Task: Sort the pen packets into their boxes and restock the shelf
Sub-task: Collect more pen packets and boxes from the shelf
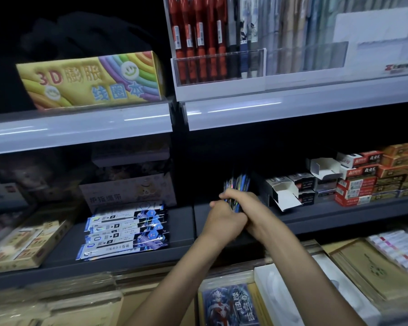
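Observation:
Both hands meet over the dark middle shelf (316,217). My left hand (222,220) and my right hand (247,205) together grip an upright bundle of shiny blue pen packets (238,184), whose tops stick up above the fingers. Several more blue holographic pen packets (125,231) lie flat in a loose stack on the shelf to the left. An open white and black box (284,191) with its flap hanging down stands just right of my hands, next to more black boxes (304,184).
Red and orange boxes (372,177) are stacked at the shelf's right. A tan box (26,243) lies at the left, a cartoon box (127,189) behind the packets. Above are red pens (198,43) in a clear holder and a rainbow box (92,78). Below lie flat goods.

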The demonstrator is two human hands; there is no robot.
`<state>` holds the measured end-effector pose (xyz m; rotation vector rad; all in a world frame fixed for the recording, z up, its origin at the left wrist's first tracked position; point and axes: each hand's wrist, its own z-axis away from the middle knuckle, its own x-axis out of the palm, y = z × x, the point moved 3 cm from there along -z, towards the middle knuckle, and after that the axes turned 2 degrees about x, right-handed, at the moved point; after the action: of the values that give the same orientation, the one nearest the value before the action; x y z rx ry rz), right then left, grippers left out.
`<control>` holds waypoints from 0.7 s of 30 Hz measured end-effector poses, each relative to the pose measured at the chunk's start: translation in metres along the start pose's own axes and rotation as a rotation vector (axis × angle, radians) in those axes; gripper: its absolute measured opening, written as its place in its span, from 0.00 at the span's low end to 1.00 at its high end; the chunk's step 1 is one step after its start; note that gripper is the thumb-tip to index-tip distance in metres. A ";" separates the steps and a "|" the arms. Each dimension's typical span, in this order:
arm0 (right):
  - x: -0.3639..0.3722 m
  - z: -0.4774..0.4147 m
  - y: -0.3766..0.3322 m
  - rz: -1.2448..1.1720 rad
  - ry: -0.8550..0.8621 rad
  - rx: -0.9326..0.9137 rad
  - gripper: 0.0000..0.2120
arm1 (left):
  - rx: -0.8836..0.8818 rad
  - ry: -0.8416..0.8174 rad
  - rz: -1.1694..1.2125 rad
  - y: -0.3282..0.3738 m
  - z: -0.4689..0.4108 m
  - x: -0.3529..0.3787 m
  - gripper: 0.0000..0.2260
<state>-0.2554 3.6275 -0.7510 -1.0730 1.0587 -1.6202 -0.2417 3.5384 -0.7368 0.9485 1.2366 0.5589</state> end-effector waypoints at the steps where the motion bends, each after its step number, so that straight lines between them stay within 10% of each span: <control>1: -0.002 0.004 -0.005 0.100 0.039 0.000 0.30 | -0.012 -0.024 0.056 0.000 0.001 0.001 0.15; 5: -0.010 0.011 -0.023 0.398 0.151 -0.083 0.08 | -0.019 -0.123 0.159 -0.003 0.007 -0.002 0.03; 9: -0.013 0.006 -0.034 0.909 0.216 -0.194 0.17 | -0.019 -0.210 0.139 -0.029 0.026 -0.012 0.18; 15: 0.007 -0.004 -0.027 1.587 0.181 -0.337 0.23 | 0.438 0.329 -0.292 -0.071 0.033 -0.039 0.08; 21: 0.023 -0.025 -0.043 1.757 -0.003 -0.234 0.25 | 0.542 0.382 -0.668 -0.077 0.018 -0.029 0.13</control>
<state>-0.2940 3.6202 -0.7124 0.0168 1.4684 -0.0562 -0.2420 3.4694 -0.7858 0.8077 1.9967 -0.1521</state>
